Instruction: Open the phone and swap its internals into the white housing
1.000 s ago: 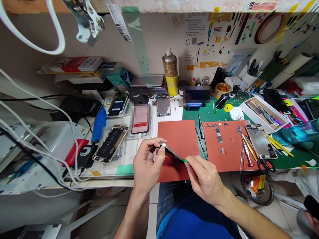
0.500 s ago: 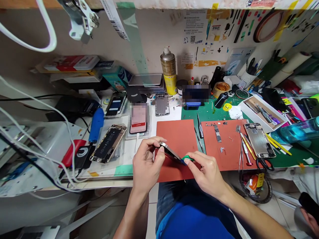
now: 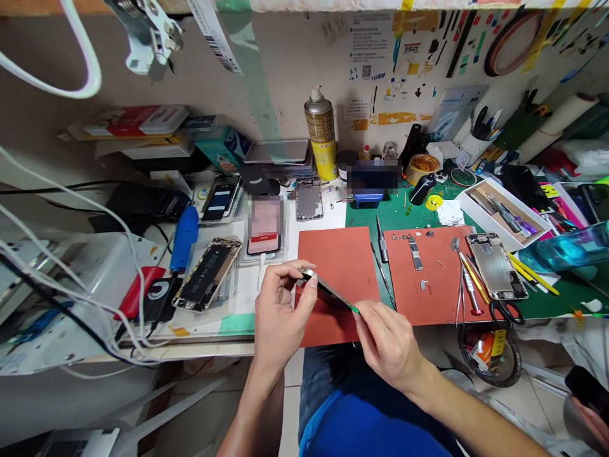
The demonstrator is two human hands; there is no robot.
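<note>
A thin dark phone (image 3: 329,291) with a metal edge is held tilted above the left red mat (image 3: 335,251). My left hand (image 3: 284,311) grips its upper left end between thumb and fingers. At the phone's lower right end, my right hand (image 3: 387,333) pinches a small green tool (image 3: 354,309), mostly covered by the fingers, against the edge. On the right red mat (image 3: 440,273) lie a narrow circuit board (image 3: 415,254) and small parts. A dark screwdriver (image 3: 382,238) lies between the mats.
Left of the mats are an opened phone (image 3: 208,275), a lit phone (image 3: 264,231) on a white cable and a blue tool (image 3: 183,240). Tweezers, scissors (image 3: 507,312) and a phone housing (image 3: 496,266) lie right. Behind stands a spray can (image 3: 321,136). Another person's hand (image 3: 590,416) shows lower right.
My right hand has turned and its fingers have closed further over the green tool, which now shows only as a sliver. My left hand has barely shifted on the phone.
</note>
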